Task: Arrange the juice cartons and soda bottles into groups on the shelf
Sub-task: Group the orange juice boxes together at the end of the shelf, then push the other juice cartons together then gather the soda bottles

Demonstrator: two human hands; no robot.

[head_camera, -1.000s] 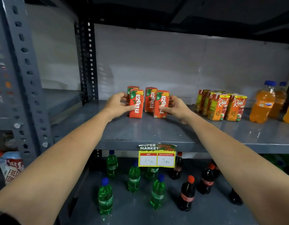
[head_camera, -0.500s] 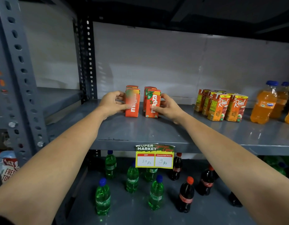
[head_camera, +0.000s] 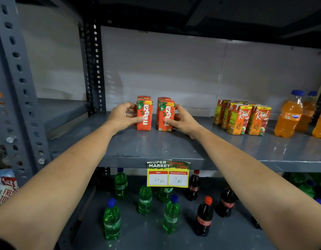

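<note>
Mid-frame, our left hand [head_camera: 122, 118] and right hand [head_camera: 183, 120] each grip small red-orange Maaza cartons [head_camera: 144, 114]; green and dark plastic bottles [head_camera: 171, 215] below look ungrouped.

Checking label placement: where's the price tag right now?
In the head view, the price tag hangs from the front lip of the upper shelf, centre frame, below the Maaza cartons and above the Sprite bottles.
</note>
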